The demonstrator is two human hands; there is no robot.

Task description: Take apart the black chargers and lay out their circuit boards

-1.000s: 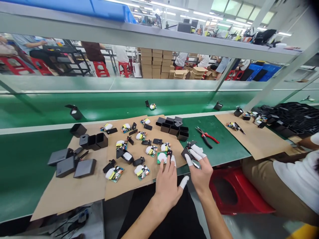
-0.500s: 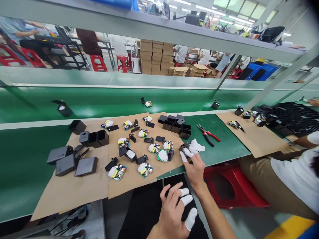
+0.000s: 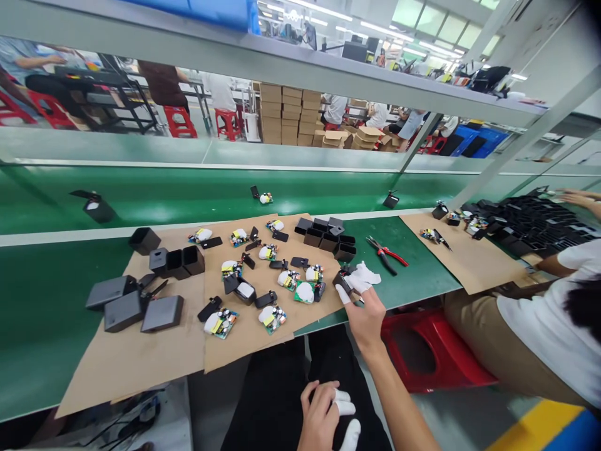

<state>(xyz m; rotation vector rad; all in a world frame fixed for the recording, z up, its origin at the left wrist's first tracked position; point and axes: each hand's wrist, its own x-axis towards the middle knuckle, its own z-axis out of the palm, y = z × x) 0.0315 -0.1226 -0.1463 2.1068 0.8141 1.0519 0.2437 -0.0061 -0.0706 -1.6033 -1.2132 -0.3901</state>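
My right hand (image 3: 364,300), with white finger cots on its tips, reaches to the right edge of the brown cardboard sheet (image 3: 141,351) and is closed round a small black part (image 3: 342,280) there. My left hand (image 3: 326,416) rests low over my dark lap, fingers loosely curled with white cots, holding nothing that I can see. Several small circuit boards (image 3: 272,316) and black caps lie scattered on the cardboard. A cluster of open black housings (image 3: 328,237) stands at its far right corner.
Red-handled pliers (image 3: 387,255) lie on the green bench right of the housings. Grey rectangular cases (image 3: 134,307) sit at the left. A seated person (image 3: 539,326) works at the right beside a second cardboard sheet (image 3: 464,257) and black trays. A red stool (image 3: 432,357) stands below.
My left hand has drawn back from the circuit boards down to my lap. My right hand has moved slightly forward and closed on the black part.
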